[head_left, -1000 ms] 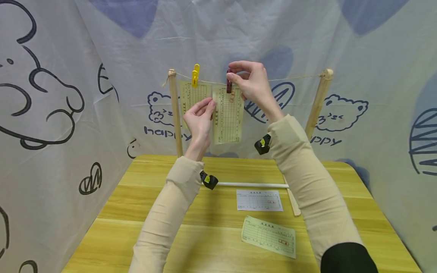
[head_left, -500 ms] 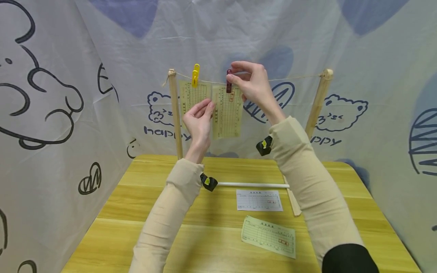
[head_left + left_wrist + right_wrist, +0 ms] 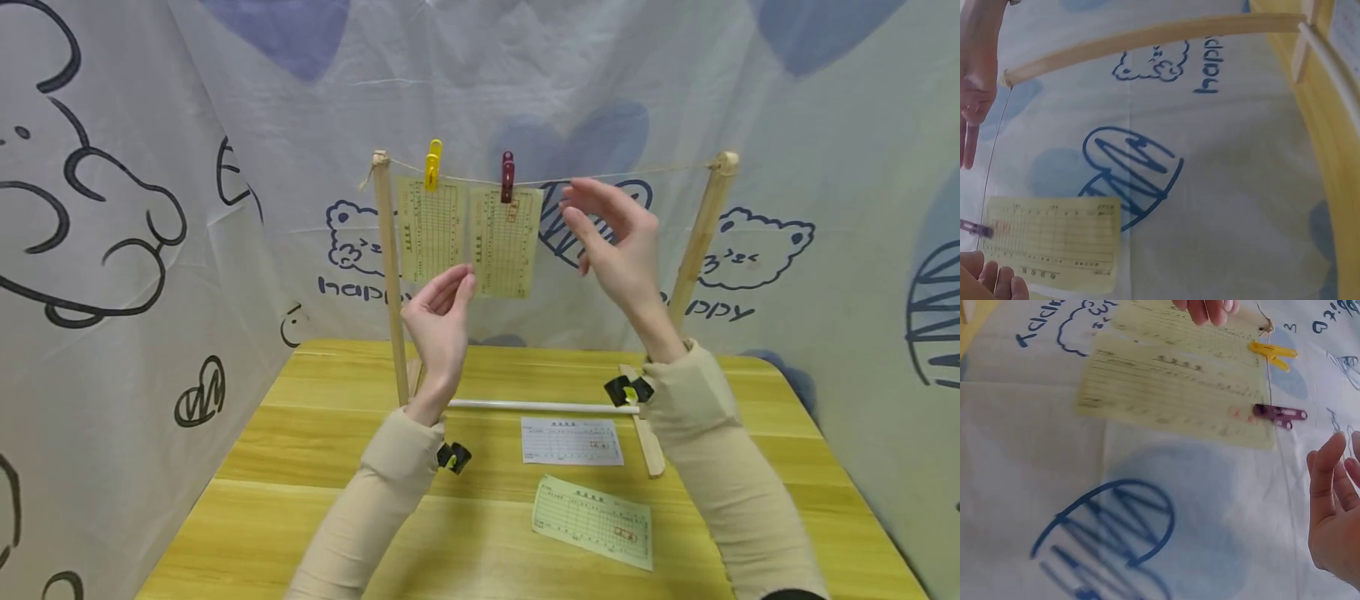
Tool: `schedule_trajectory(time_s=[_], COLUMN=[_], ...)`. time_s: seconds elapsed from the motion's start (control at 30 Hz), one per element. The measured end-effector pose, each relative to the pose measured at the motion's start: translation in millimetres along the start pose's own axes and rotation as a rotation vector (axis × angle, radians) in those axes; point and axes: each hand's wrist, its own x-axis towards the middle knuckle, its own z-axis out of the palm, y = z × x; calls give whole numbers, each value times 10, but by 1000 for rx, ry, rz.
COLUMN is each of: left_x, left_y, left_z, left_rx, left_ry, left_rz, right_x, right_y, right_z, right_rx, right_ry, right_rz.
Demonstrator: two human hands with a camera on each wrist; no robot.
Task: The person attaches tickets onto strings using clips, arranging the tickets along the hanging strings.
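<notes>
A yellowish printed form (image 3: 504,246) hangs upright from the string, held at its top by a dark red clothespin (image 3: 507,177). To its left hangs a matching form (image 3: 431,229) under a yellow clothespin (image 3: 432,167). My left hand (image 3: 438,325) is in front of the forms' lower ends, its loosely bent fingertips overlapping the gap between them and gripping nothing. My right hand (image 3: 618,242) is apart from the dark red clothespin, to its right, with fingers relaxed and parted. The right wrist view shows that clothespin (image 3: 1280,415) on the string, a short way from the right fingers.
Two wooden posts (image 3: 390,275) (image 3: 703,233) carry the string (image 3: 622,174) above a wooden table (image 3: 300,500). A white rod (image 3: 540,407) runs low between them. On the table lie a white form (image 3: 572,442) and a yellowish form (image 3: 592,523). A printed cloth (image 3: 480,67) hangs behind.
My right hand has let go of the dark red clothespin and moved right and down. My left hand has come down along the hanging form. The clothespin stays on the string.
</notes>
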Motion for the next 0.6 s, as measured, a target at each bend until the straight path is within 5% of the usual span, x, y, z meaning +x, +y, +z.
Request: schedule_trajectory(time_s=[0.2,0.4,0.6], left_x=[-341,-664,-1013], left_y=[-227,-615,-1030], left_z=[-108,-176,-212], left_rx=[40,70,142], left_ry=[-90,-200,-390], left_rz=[-63,-175,-296], right_x=[-617,-1319,-1943], right_y=[233,579,921], right_z=[-343,-589,-793], right_rx=[97,113,66], right_ry=[91,191,327], right_rz=[51,284,431])
